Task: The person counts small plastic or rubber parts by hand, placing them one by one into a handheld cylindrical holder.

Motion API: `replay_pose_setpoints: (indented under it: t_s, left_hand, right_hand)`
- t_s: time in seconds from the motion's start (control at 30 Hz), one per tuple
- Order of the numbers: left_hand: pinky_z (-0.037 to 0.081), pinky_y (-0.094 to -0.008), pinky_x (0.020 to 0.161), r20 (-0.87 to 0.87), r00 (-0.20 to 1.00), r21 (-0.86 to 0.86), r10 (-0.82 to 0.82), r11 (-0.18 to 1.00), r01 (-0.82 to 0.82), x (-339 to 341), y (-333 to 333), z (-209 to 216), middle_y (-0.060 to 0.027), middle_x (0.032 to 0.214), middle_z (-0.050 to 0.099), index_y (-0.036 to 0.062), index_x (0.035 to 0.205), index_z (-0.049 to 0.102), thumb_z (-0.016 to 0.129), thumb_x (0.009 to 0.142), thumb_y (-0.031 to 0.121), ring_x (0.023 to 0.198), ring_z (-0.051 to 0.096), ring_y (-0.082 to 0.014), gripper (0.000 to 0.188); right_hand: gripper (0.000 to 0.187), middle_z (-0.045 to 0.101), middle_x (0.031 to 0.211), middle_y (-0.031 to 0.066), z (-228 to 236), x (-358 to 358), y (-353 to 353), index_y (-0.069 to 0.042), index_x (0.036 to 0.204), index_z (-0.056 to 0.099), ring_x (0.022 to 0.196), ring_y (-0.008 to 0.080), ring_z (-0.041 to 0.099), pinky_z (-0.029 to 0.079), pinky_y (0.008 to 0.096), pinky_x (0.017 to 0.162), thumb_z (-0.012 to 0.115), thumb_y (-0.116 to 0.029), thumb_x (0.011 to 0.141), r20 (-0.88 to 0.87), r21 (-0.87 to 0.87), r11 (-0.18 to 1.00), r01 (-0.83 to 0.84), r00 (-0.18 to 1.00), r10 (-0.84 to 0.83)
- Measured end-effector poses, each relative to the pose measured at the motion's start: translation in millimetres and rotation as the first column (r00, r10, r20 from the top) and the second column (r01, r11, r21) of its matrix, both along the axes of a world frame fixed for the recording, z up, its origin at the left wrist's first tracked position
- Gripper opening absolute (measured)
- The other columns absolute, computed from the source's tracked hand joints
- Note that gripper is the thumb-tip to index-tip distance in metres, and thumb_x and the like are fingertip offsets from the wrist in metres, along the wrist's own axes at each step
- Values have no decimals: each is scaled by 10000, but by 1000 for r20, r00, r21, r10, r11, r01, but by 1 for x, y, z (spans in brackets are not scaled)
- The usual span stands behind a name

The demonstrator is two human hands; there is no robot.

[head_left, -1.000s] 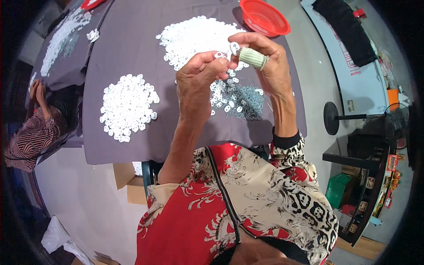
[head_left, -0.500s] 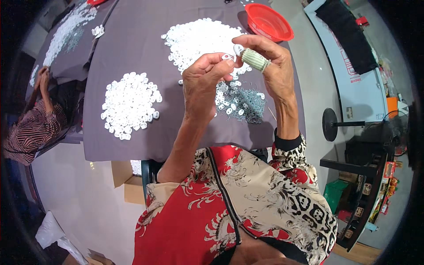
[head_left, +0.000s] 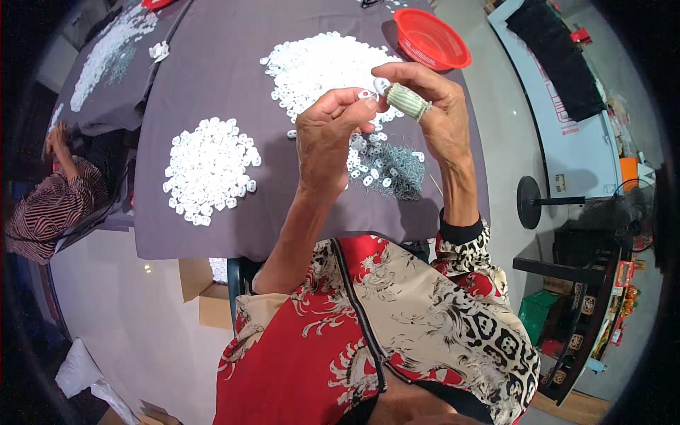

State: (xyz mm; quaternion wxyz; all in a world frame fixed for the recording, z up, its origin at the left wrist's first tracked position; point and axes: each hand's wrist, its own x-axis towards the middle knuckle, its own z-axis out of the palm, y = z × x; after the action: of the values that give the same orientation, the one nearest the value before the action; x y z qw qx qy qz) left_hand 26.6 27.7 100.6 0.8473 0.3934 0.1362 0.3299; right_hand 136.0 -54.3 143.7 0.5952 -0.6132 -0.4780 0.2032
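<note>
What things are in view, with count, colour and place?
Small pieces: uncountable, white, piled on tables
Thin bits: uncountable, greyish, table's right
Tables: two, grey, centre and left
Basket: one, red, table's far right corner
Other person: one, striped top, left
Cartons: at least two, brown, floor
Bag: one, white, lower left
Black cloth: one, black, upper right
Shelf clutter: uncountable, mixed, right
Left hand: one, bare, holding one piece
Right hand: one, green finger cover, holding one piece

The person wears a red-and-cream floral jacket (head_left: 283,354), black-spotted toward lower right, with a dark zip (head_left: 357,302), black cuff (head_left: 460,231) and ribbed pale-green thumb sleeve (head_left: 408,103).
</note>
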Motion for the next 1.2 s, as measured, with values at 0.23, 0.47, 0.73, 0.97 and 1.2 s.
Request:
replay_pose_setpoints:
  t_s: [0.23,0.47,0.73,0.97,1.2]
  left_hand:
    - [409,-197,613,-25,1000,20,13,1000,-13,2,0,1,-80,790,633,-32,898,591,632,734,123,630,504,-66,229]
    - [420,-189,599,-31,999,58,30,998,-28,3,1,0,-82,771,632,-78,922,594,627,745,80,650,525,-69,239]
    - [433,-190,580,-76,996,46,37,998,-33,14,0,-8,-72,726,617,-93,941,584,641,750,93,629,539,-81,273]
    - [470,-215,606,-107,994,51,-34,998,40,14,1,-7,-94,762,612,-97,970,571,609,788,130,638,565,-117,294]
    - [489,-234,619,-102,994,105,-41,993,52,15,3,-11,-128,781,606,-119,1017,527,598,803,153,659,585,-141,354]
  right_hand:
    - [228,585,827,44,0,5,0,17,981,604,715,112,561,451,234,659,577,-70,771,182,5,1000,-30,983,28]
    - [221,569,786,45,0,8,0,19,974,604,710,111,560,441,220,640,550,-12,762,330,-5,999,-54,942,53]
    - [291,558,777,55,-8,17,0,18,977,604,728,130,568,454,223,641,477,86,724,429,-24,1000,-19,903,27]
    - [344,570,819,74,-6,25,-5,11,975,607,789,138,566,462,247,725,466,119,680,462,-79,997,-24,885,58]
    - [344,586,865,68,-10,29,-6,26,999,584,818,139,563,446,242,737,459,118,692,352,-56,995,-78,931,93]
